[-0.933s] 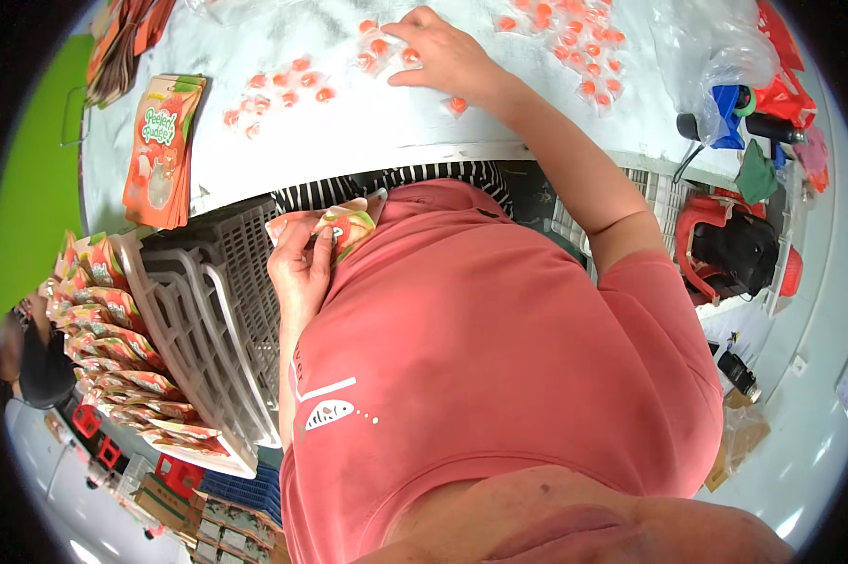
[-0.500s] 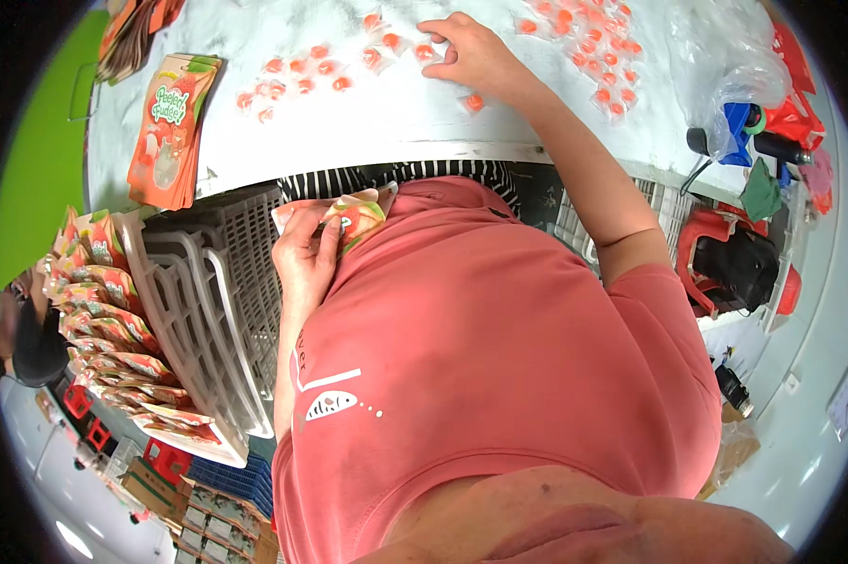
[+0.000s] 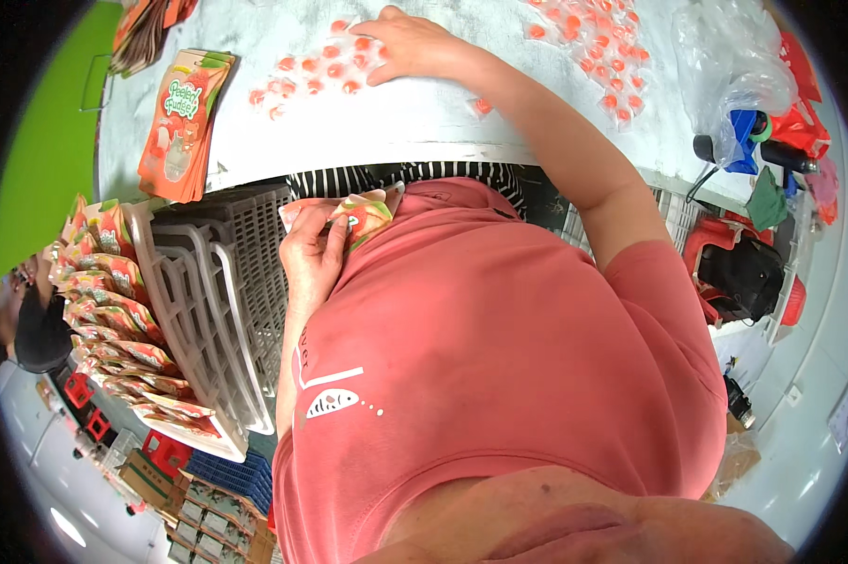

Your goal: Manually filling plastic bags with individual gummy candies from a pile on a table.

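Low at the table's front edge, against the pink shirt, my left hand (image 3: 311,256) pinches a red-and-green candy pouch (image 3: 371,216). Whether the pouch's mouth is apart cannot be made out. My right hand (image 3: 416,47) reaches over the white table (image 3: 339,133) with thumb and fingers spread. Its fingertips lie at the right edge of a loose group of clear-wrapped orange-red candies (image 3: 315,70), touching or nearly touching the nearest ones. One single wrapped candy (image 3: 481,106) lies apart beneath my right forearm. A larger spread of the same candies (image 3: 599,49) lies to the right.
A stack of flat printed pouches (image 3: 181,132) lies at the table's left. Filled pouches (image 3: 128,324) stand in a row in a crate beside pale plastic crates (image 3: 203,310). Clear plastic bags (image 3: 724,70) and a black bottle (image 3: 788,155) sit on the right.
My right hand has moved left across the table, and several candies near its fingers have shifted left, closer to the left group. My left hand keeps its hold on the pouch.
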`<state>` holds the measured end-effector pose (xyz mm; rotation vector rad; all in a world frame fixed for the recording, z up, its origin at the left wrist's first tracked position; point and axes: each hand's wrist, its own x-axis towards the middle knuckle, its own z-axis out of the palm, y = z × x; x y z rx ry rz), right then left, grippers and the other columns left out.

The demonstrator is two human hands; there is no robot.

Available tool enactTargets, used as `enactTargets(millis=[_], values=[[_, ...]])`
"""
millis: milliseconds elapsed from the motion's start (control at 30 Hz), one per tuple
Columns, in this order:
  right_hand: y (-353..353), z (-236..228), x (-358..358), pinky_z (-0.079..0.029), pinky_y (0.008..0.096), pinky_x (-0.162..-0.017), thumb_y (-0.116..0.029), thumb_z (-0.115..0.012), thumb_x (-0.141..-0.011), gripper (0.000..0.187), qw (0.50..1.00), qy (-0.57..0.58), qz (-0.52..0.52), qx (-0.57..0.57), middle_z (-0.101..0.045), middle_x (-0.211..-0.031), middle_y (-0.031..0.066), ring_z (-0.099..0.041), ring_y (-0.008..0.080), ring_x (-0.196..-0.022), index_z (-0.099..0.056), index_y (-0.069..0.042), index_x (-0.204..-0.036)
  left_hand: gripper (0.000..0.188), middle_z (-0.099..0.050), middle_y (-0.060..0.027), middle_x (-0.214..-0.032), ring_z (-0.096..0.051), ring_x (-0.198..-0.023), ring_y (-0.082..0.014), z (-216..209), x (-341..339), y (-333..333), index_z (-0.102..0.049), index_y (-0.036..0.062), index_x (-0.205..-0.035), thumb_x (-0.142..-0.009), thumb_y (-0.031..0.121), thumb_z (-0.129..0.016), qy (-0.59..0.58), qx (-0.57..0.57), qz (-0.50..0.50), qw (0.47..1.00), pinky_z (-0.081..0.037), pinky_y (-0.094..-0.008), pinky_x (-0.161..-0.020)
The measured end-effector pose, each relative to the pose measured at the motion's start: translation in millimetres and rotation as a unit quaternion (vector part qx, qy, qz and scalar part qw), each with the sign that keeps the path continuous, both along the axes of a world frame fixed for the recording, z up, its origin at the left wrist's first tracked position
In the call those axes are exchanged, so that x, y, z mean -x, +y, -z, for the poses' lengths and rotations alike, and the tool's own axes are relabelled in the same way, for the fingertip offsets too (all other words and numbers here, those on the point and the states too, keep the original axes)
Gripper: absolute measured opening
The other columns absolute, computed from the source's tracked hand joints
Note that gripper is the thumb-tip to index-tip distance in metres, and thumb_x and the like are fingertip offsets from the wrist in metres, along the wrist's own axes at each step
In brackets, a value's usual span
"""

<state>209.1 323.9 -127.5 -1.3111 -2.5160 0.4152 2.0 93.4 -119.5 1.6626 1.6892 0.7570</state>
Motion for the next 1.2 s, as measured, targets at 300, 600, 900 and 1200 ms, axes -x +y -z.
enactTargets(millis=[300,600,900,1200], values=[[-45,0,-107,-0.051,0.0397,-0.081,-0.021,-0.072,-0.085,0.037,0.967,0.235,0.087,0.051,-0.063,-0.105,0.0143,-0.063,0.0301,-0.091,-0.067,-0.007,-0.119,0.016,-0.072,-0.0131,-0.103,-0.069,-0.092,-0.0260,3,6,1,-0.071,0.0016,-0.107,-0.091,0.005,-0.068,-0.001,-0.025,0.011,1.000,-0.052,-0.0321,-0.084],[-73,25,-144,-0.053,0.0315,-0.074,-0.023,-0.071,-0.091,0.027,0.952,0.268,0.147,-0.004,-0.067,-0.107,0.0047,-0.064,0.0193,-0.086,-0.071,-0.009,-0.114,0.016,-0.071,-0.0139,-0.100,-0.068,-0.091,-0.0242,3,-1,14,-0.070,0.0010,-0.106,-0.091,0.002,-0.068,-0.030,0.026,0.030,0.999,-0.053,-0.0316,-0.081],[-33,30,-162,-0.054,0.0400,-0.080,-0.022,-0.068,-0.090,0.022,0.982,0.089,0.144,-0.086,-0.068,-0.110,0.0068,-0.066,0.0287,-0.093,-0.071,-0.009,-0.107,0.013,-0.071,-0.0155,-0.098,-0.068,-0.090,-0.0269,1,-1,8,-0.070,0.0006,-0.104,-0.093,0.005,-0.067,0.002,0.002,0.029,1.000,-0.052,-0.0336,-0.083],[48,55,-192,-0.051,0.0496,-0.078,-0.013,-0.059,-0.083,0.013,0.946,-0.102,0.175,-0.254,-0.065,-0.082,0.0196,-0.064,0.0395,-0.084,-0.065,-0.003,-0.080,0.011,-0.071,-0.0148,-0.098,-0.068,-0.087,-0.0247,0,-3,13,-0.070,0.0008,-0.102,-0.092,0.004,-0.068,-0.020,0.038,0.028,0.999,-0.053,-0.0326,-0.079]])
